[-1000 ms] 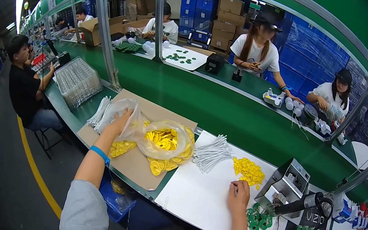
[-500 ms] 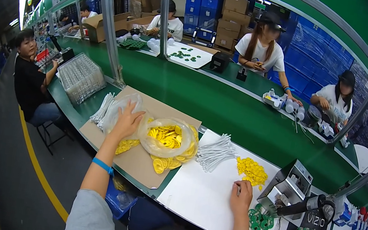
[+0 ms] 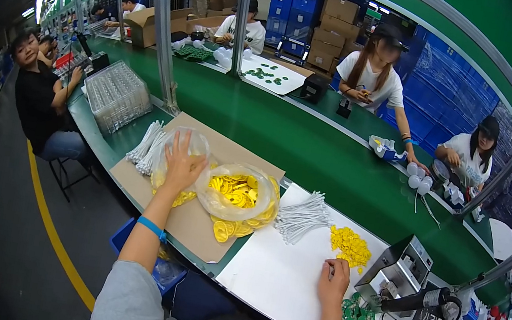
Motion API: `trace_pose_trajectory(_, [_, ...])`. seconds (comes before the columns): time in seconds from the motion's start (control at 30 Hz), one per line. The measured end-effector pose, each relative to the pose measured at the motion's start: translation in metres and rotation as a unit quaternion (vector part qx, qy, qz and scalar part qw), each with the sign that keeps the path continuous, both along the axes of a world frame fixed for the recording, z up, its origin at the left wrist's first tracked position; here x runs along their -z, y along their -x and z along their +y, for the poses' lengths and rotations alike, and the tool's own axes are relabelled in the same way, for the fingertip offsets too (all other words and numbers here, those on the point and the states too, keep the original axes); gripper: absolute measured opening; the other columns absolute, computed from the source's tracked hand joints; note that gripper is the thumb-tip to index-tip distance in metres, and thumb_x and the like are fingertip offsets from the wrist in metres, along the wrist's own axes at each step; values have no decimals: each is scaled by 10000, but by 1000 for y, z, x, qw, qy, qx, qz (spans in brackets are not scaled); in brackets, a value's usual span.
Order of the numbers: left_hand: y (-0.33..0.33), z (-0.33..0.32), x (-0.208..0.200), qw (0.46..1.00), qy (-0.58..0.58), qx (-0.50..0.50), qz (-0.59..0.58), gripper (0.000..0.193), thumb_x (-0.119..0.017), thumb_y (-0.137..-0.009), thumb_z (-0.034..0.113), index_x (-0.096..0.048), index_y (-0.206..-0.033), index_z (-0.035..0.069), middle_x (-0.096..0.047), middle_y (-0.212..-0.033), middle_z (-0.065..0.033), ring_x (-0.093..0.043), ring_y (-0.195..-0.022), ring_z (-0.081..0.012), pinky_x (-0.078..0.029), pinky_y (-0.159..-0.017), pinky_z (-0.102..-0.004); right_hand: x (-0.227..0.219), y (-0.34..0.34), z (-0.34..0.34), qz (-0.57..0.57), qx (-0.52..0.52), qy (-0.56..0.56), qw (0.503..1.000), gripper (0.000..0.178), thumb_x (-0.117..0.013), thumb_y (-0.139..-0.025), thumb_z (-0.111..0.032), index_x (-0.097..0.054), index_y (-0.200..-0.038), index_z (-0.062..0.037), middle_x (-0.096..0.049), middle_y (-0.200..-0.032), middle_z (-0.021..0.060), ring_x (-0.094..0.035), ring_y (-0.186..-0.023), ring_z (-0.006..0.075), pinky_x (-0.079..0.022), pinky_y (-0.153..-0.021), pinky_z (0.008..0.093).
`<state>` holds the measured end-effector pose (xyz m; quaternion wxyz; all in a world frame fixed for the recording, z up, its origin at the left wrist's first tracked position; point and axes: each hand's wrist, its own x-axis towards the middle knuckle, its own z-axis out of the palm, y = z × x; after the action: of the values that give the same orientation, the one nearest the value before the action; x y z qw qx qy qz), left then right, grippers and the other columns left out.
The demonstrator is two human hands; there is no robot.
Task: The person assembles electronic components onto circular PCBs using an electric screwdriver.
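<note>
My left hand (image 3: pixel 183 165), with a blue band on its wrist, lies with fingers spread on a clear plastic bag (image 3: pixel 200 142) on brown cardboard. Yellow pieces show at the bag's lower edge, under the hand. Just right of it stands an open plastic bag (image 3: pixel 206 200) full of yellow discs (image 3: pixel 234 190), and more discs lie at its front. My right hand (image 3: pixel 334 281) is over the white sheet with its fingers curled together; anything pinched in them is too small to make out. Beyond its fingertips is a pile of small yellow pieces (image 3: pixel 350 247).
White wire bundles (image 3: pixel 304 218) lie right of the bags and at the far left (image 3: pixel 147 146). A metal machine (image 3: pixel 394 270) stands right of my right hand, green round parts (image 3: pixel 357 313) before it. Clear trays (image 3: pixel 116 98) are stacked left. Co-workers sit across the green belt (image 3: pixel 263 117).
My left hand has shifted slightly on the plastic bag, its fingers now pointing more upward. My right hand stays curled in about the same place. Across the belt, a co-worker's hand has moved right.
</note>
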<state>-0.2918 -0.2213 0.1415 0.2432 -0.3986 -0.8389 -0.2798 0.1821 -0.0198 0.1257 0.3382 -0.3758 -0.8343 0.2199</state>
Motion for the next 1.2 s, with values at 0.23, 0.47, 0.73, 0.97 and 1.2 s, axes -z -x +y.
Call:
trace_pose_trajectory(0.23, [-2, 39, -3, 958, 231, 108, -134, 382, -643, -919, 507, -776, -1171, 254, -199, -1681, -92, -45, -1554, -396, -8, -1128, -768, 9, -28, 32, 7, 8, -28, 1000, 65, -658, -876, -57, -655, -935, -28, -612, -979, 164, -599, -952, 364, -498, -840, 434])
trace_pose_trajectory(0.47, [-64, 82, -13, 974, -98, 117, -166, 245, -619, -953, 208, -750, -997, 6, -695, -1131, -245, -653, -1080, -407, -509, -941, -409, 9, -117, 80, 32, 1, -52, 998, 66, -673, -866, -73, -651, -915, -35, -604, -947, 154, -593, -932, 363, -494, -818, 446])
trace_pose_trajectory(0.73, [-143, 83, -14, 977, 167, 108, -72, 147, -660, -781, 49, -731, -904, 14, -703, -891, -227, -669, -859, -419, -532, -746, -489, -2, -188, 92, 29, 21, -48, 998, 70, -670, -883, -90, -666, -934, -41, -607, -958, 129, -599, -957, 343, -500, -842, 428])
trace_pose_trajectory(0.97, [-156, 95, -20, 966, 220, 73, -110, 192, -668, -770, 36, -747, -943, 16, -704, -877, -234, -676, -819, -422, -542, -728, -488, 8, -202, 100, 35, 13, -41, 998, 62, -658, -877, -77, -661, -924, -36, -604, -955, 135, -593, -955, 344, -499, -845, 436])
trace_pose_trajectory(1.2, [-150, 85, -3, 989, 145, -33, -16, 399, -663, -798, 28, -691, -1195, 50, -668, -1114, -243, -633, -1022, -448, -528, -874, -478, 21, -175, 102, 43, -6, -44, 998, 61, -661, -851, -48, -655, -911, -35, -597, -949, 136, -586, -951, 350, -496, -840, 442])
